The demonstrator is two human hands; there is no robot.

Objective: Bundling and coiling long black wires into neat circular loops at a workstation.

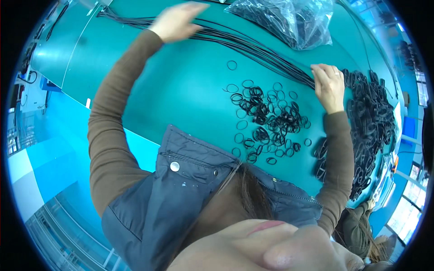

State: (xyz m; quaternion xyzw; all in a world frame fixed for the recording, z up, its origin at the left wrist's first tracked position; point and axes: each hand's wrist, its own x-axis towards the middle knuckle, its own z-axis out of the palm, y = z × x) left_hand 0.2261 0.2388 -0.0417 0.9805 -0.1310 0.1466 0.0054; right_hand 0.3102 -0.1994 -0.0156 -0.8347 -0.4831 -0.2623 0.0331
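Observation:
A long bundle of thin black cables [253, 48] stretches across the green table, from the far left toward the right. My right hand [329, 86] has its fingers curled around the right end of this bundle. Over the bundle's left part is my left hand [178, 21], smeared a little by motion, its fingers stretched out and the thumb apart. Whether it touches the cables I cannot tell. Between my arms, nearer to me, many small black rings [271, 117] resembling rubber bands lie scattered on the table.
A clear plastic bag [294, 20] with dark contents lies beyond the cables. Coiled black cables [370, 117] are heaped to the right of my right forearm. Another person's sleeve [357, 228] shows at the lower right. The green table's [149, 101] near edge runs by my jacket.

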